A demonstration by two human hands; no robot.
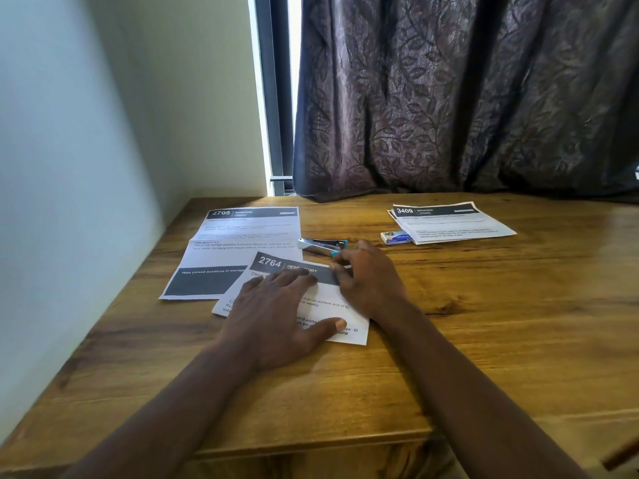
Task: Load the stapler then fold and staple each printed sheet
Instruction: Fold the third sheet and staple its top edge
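Left hand (276, 316) flat (fingers straight) pins the sheet (269, 262) while right hand (370, 281) pinches its edge; slipping could skew the fold.

We count 1 wooden table (484, 323), and on it printed paper in 3 places. There is 1 sheet headed 2705 (242, 236), 1 sheet headed 2764 (273, 262) and 1 small pile headed 3409 (449, 223). In that pile we make out at least 2 sheets, since a 2nd edge shows at its left corner; the exact number we cannot tell. That gives at least 4 printed sheets in all. We count 1 stapler (323, 246) and 1 box of staples (396, 237). We see 2 hands: 1 left hand (276, 316) and 1 right hand (370, 278). Behind the table hangs 1 curtain (449, 98).
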